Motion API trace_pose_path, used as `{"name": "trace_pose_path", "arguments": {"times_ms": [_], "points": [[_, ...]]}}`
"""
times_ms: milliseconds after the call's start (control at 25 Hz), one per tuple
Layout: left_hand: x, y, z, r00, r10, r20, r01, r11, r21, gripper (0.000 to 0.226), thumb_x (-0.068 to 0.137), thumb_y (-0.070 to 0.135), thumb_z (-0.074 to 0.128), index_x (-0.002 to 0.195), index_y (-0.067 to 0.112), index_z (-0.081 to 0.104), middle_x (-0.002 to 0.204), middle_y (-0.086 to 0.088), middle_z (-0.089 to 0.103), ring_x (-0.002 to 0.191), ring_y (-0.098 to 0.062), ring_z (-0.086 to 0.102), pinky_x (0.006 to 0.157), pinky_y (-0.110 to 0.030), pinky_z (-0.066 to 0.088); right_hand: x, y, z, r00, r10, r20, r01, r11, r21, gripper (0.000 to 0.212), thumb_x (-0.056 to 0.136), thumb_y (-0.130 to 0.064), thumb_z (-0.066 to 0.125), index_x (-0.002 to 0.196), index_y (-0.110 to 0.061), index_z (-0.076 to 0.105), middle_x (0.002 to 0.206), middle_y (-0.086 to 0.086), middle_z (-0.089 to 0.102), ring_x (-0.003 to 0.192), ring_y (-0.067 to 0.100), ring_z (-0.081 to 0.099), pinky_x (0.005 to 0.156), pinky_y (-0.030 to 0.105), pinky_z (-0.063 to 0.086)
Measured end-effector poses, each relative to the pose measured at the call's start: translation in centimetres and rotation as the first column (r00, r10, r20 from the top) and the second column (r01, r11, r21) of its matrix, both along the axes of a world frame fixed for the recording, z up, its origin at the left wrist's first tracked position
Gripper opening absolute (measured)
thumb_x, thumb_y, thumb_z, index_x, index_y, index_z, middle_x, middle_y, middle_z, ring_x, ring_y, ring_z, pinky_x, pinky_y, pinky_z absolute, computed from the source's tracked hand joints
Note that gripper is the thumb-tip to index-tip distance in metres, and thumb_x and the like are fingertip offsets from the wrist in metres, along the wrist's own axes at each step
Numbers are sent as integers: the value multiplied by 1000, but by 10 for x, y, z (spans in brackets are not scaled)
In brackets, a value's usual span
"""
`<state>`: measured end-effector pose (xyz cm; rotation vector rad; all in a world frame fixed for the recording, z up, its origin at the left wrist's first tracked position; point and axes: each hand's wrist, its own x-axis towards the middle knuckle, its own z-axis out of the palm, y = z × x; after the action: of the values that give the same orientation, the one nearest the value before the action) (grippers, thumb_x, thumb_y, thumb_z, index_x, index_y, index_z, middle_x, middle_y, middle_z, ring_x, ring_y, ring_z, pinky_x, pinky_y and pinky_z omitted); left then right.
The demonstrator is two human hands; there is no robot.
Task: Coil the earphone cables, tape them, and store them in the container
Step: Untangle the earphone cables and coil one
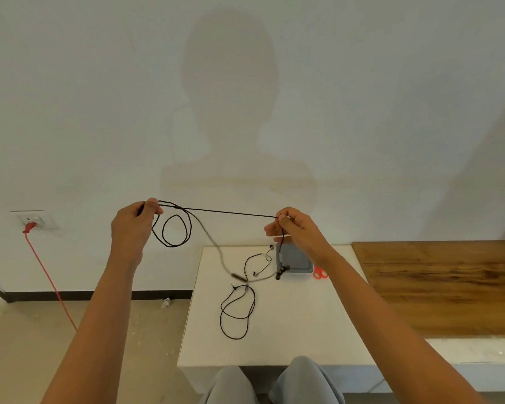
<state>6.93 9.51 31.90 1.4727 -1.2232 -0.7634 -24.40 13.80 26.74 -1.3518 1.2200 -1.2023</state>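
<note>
A black earphone cable (231, 212) is held taut in the air between the hands. Its hanging loops are pinched by the left hand (134, 225), and its other end is pinched by the right hand (299, 230). Below, a second cable (237, 314) is laid on the worktop (289, 330), near the container (296, 259). The container is partly hidden by the right wrist, and its contents cannot be told.
</note>
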Motion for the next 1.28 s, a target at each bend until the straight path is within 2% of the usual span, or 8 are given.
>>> {"name": "trace_pose_path", "arguments": {"times_ms": [160, 320, 520, 680, 800, 1000, 1120, 1280], "points": [[3, -1, 0, 1000, 19, -23, -19, 1000, -3, 32, 95, 35, 53, 69, 21, 65, 62, 1, 48, 60, -12, 41, 64, -31, 37, -10, 0, -3, 999, 21, -35, -18, 997, 81, 43, 100, -36, 40, 61, -19, 48, 63, 0, 60, 72, 20, 68, 82, 30, 55], [6, -3, 5, 998, 34, -48, -36, 999, -31, 32, 94, 37, 55, 69, 21, 66, 62, 1, 49, 60, -11, 42, 65, -30, 38, -27, 4, -18, 955, 15, -297, 5, 998, 67, 41, 90, -48, 57, 62, -17, 50, 57, -2, 50, 54, 10, 48, 64, 23, 47], [8, -4, 4, 986, 124, -111, -133, 988, -74, 34, 96, 35, 50, 66, 25, 62, 58, -2, 39, 55, -14, 34, 63, -35, 33, -43, 3, -40, 598, 10, -801, 38, 998, 41, 32, 80, -7, 64, 60, -26, 49, 67, -3, 56, 64, 15, 51, 67, 37, 51], [20, -5, 4, 979, 151, -138, -162, 985, -67, 33, 95, 35, 52, 66, 25, 63, 61, -2, 43, 54, -16, 35, 59, -29, 33, -56, 4, -59, 711, -189, -677, 276, 961, 22, 15, 78, -11, 73, 73, -17, 60, 72, 1, 64, 67, 17, 58, 62, 28, 49], [18, -5, 3, 973, 176, -149, -185, 981, -53, 34, 96, 34, 51, 65, 25, 62, 59, -2, 39, 53, -15, 31, 54, -29, 31, -56, 8, -66, 826, -295, -480, 325, 945, -22, 30, 74, -7, 78, 71, -17, 50, 73, 6, 61, 66, 22, 61, 62, 29, 50], [13, -8, 4, 962, 190, -198, -197, 980, -15, 33, 97, 33, 51, 66, 23, 61, 60, -2, 38, 52, -15, 29, 51, -30, 27, -48, 17, -72, 525, -82, -847, -171, 965, -200, 38, 78, 8, 61, 67, -23, 41, 92, -5, 43, 74, 22, 51, 59, 29, 50], [6, -8, 4, 966, 157, -205, -165, 986, -23, 34, 98, 32, 50, 68, 22, 62, 59, -3, 37, 52, -15, 29, 51, -30, 27, -47, 22, -92, 471, -36, -881, -219, 963, -156, 12, 88, -9, 62, 89, -21, 62, 108, -10, 45, 79, 14, 58, 64, 21, 49], [-7, -6, 4, 974, 139, -179, -144, 990, -13, 35, 99, 32, 48, 68, 22, 62, 59, -2, 36, 53, -15, 31, 54, -28, 31, -42, 32, -123, 443, 113, -889, -160, 986, 46, 32, 86, -37, 66, 113, -18, 67, 117, -6, 53, 85, 4, 62, 76, 20, 51]]}}
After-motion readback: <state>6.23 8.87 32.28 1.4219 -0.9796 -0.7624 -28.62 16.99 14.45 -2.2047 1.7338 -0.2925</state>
